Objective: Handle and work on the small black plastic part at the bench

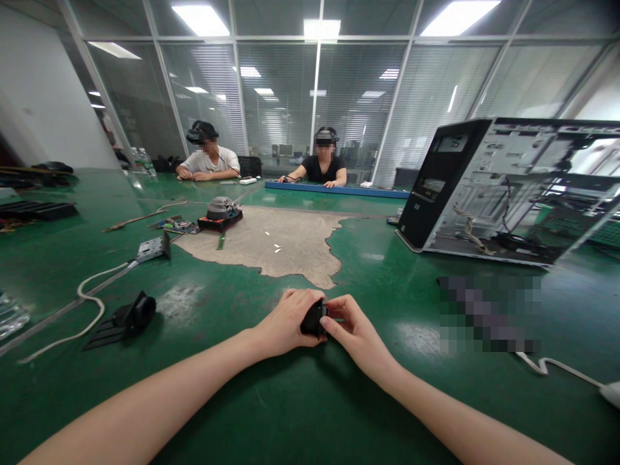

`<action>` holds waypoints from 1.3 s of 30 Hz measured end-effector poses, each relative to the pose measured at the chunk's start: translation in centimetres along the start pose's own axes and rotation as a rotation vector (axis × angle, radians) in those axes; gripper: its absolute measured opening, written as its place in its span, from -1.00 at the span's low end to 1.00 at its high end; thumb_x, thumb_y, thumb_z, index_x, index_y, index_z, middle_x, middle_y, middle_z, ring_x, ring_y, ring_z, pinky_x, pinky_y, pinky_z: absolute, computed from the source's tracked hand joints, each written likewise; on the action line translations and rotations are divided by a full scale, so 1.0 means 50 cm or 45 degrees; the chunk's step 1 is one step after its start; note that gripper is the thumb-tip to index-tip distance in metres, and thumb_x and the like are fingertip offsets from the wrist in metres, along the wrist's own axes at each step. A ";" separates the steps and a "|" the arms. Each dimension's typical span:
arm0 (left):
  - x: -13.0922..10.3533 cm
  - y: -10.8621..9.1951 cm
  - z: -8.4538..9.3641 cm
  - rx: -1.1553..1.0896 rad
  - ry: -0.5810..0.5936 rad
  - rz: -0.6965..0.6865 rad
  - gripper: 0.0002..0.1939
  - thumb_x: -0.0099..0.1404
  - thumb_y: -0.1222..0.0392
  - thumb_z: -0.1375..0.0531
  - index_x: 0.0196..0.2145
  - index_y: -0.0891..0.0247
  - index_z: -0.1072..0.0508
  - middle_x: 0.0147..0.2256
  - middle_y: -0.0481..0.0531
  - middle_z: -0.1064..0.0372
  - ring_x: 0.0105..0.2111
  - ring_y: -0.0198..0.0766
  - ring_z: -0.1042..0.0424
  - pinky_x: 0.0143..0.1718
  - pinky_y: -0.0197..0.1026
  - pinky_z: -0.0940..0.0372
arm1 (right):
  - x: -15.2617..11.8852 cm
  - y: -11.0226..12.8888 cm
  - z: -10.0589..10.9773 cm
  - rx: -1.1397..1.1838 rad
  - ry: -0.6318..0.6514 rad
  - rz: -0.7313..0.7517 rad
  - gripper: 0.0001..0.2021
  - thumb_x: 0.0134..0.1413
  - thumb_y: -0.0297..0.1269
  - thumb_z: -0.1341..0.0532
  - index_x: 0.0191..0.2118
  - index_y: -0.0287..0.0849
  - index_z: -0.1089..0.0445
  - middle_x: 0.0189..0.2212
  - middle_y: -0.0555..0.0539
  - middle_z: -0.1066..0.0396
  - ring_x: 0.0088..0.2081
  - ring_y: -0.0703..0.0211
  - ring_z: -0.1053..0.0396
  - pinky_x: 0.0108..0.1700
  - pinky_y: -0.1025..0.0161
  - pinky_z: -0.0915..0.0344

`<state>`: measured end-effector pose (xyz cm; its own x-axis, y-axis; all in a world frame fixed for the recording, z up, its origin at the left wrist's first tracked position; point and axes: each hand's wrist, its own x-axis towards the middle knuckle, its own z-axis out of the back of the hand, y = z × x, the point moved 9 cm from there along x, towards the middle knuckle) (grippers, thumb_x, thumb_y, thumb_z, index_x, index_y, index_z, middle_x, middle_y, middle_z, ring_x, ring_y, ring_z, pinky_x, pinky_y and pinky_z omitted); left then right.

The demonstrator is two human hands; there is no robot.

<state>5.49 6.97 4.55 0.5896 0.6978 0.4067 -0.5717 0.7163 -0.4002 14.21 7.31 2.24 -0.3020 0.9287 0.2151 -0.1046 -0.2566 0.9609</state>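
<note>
Between my two hands, low over the green table (271, 394), is a small black part (312, 318) whose kind I cannot make out. My left hand (289, 325) wraps around its left side. The fingers and thumb of my right hand (352, 329) close on its right edge. Off to the left lies a black plastic piece with a round duct (138, 314). Behind it, a metal box with a cable (153, 248) rests on the table.
An opened computer case (450, 187) stands at the right. A heat sink with a fan (220, 213) and a circuit board (177, 225) sit left of centre. A worn bare patch (290, 242) marks the tabletop. Two people (213, 158) sit at the far side behind a blue strip (334, 188).
</note>
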 end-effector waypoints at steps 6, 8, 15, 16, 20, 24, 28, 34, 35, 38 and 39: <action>0.001 0.000 0.000 0.002 -0.001 0.004 -0.43 -0.05 0.22 -0.25 -0.08 0.15 -0.11 -0.14 0.01 -0.26 -0.14 -0.13 -0.26 -0.09 -0.09 -0.04 | -0.005 0.015 -0.010 -0.068 0.050 0.035 -0.86 0.00 -0.32 -0.14 -0.26 -0.13 -0.21 -0.29 -0.02 -0.29 -0.23 0.19 -0.32 -0.21 0.21 -0.33; 0.001 -0.001 0.001 0.000 -0.003 -0.004 -0.42 -0.05 0.24 -0.23 -0.07 0.15 -0.10 -0.13 0.01 -0.26 -0.14 -0.13 -0.26 -0.09 -0.09 -0.04 | -0.010 0.033 -0.005 -0.138 0.007 0.116 -0.82 -0.05 -0.34 -0.17 -0.26 -0.12 -0.23 -0.27 -0.02 -0.27 -0.21 0.17 -0.30 -0.20 0.21 -0.32; 0.000 -0.002 0.002 0.000 -0.012 -0.005 -0.43 -0.04 0.17 -0.25 -0.08 0.16 -0.11 -0.14 0.01 -0.26 -0.14 -0.14 -0.25 -0.10 -0.10 -0.05 | -0.002 0.006 -0.006 0.023 0.017 0.004 -0.86 -0.01 -0.27 -0.15 -0.30 -0.12 -0.18 -0.32 -0.01 -0.26 -0.25 0.19 -0.32 -0.32 0.27 -0.38; 0.000 -0.002 0.001 0.001 -0.010 -0.003 -0.43 -0.04 0.18 -0.25 -0.08 0.16 -0.11 -0.15 0.01 -0.26 -0.15 -0.14 -0.25 -0.10 -0.11 -0.04 | 0.000 0.001 -0.006 0.028 0.013 -0.014 -0.84 -0.01 -0.27 -0.16 -0.28 -0.13 -0.17 -0.31 -0.02 -0.26 -0.24 0.19 -0.32 -0.32 0.26 -0.38; 0.001 -0.002 -0.001 0.007 0.002 -0.003 -0.43 -0.05 0.21 -0.25 -0.08 0.15 -0.11 -0.14 0.01 -0.27 -0.14 -0.13 -0.26 -0.09 -0.10 -0.04 | -0.002 0.000 -0.013 -0.022 0.054 -0.027 -0.82 0.00 -0.27 -0.14 -0.23 -0.14 -0.20 -0.29 -0.04 -0.30 -0.24 0.18 -0.34 -0.27 0.23 -0.37; 0.000 0.000 -0.001 0.009 0.008 0.004 -0.42 -0.05 0.24 -0.24 -0.07 0.15 -0.10 -0.12 0.02 -0.26 -0.13 -0.12 -0.26 -0.09 -0.09 -0.04 | -0.009 0.027 -0.005 -0.162 0.008 0.114 -0.86 0.00 -0.31 -0.14 -0.25 -0.12 -0.24 -0.27 -0.03 -0.27 -0.23 0.18 -0.30 -0.23 0.23 -0.35; 0.000 -0.001 0.002 0.001 -0.008 0.001 -0.41 -0.03 0.20 -0.24 -0.06 0.15 -0.09 -0.12 0.03 -0.26 -0.12 -0.11 -0.25 -0.09 -0.08 -0.05 | -0.009 0.035 0.004 -0.159 -0.047 0.171 -0.89 0.01 -0.30 -0.13 -0.28 -0.11 -0.25 -0.26 -0.04 -0.24 -0.18 0.16 -0.28 -0.23 0.25 -0.34; 0.001 0.000 -0.001 0.012 -0.002 0.005 -0.43 -0.05 0.21 -0.25 -0.08 0.16 -0.12 -0.14 0.01 -0.26 -0.15 -0.12 -0.26 -0.10 -0.09 -0.05 | -0.001 0.002 -0.010 -0.017 0.040 -0.010 -0.82 0.01 -0.29 -0.12 -0.21 -0.13 -0.19 -0.26 -0.05 -0.29 -0.24 0.17 -0.34 -0.26 0.21 -0.36; 0.001 0.000 -0.001 0.016 -0.006 0.004 -0.42 -0.06 0.22 -0.25 -0.08 0.16 -0.12 -0.14 0.01 -0.26 -0.15 -0.12 -0.25 -0.10 -0.09 -0.05 | -0.002 0.002 -0.012 -0.033 0.055 -0.011 -0.82 0.02 -0.30 -0.12 -0.20 -0.13 -0.19 -0.27 -0.05 -0.30 -0.23 0.17 -0.34 -0.24 0.21 -0.35; 0.001 -0.001 -0.001 0.013 -0.004 -0.002 -0.42 -0.05 0.25 -0.24 -0.07 0.16 -0.11 -0.13 0.01 -0.26 -0.14 -0.13 -0.25 -0.09 -0.09 -0.04 | -0.007 0.016 -0.011 -0.148 0.050 0.057 -0.83 0.01 -0.33 -0.13 -0.22 -0.13 -0.22 -0.28 -0.04 -0.29 -0.23 0.18 -0.32 -0.22 0.22 -0.33; 0.001 -0.001 -0.001 0.007 -0.002 -0.005 -0.42 -0.05 0.26 -0.24 -0.07 0.16 -0.10 -0.13 0.01 -0.26 -0.14 -0.13 -0.25 -0.09 -0.10 -0.04 | -0.009 0.024 -0.007 -0.184 0.024 0.103 -0.84 0.00 -0.33 -0.13 -0.23 -0.12 -0.23 -0.26 -0.04 -0.28 -0.21 0.17 -0.31 -0.21 0.22 -0.33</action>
<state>5.58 6.95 4.57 0.5911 0.6951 0.4093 -0.5725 0.7190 -0.3942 13.89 6.50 3.26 -0.3323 0.8987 0.2863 -0.2138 -0.3674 0.9051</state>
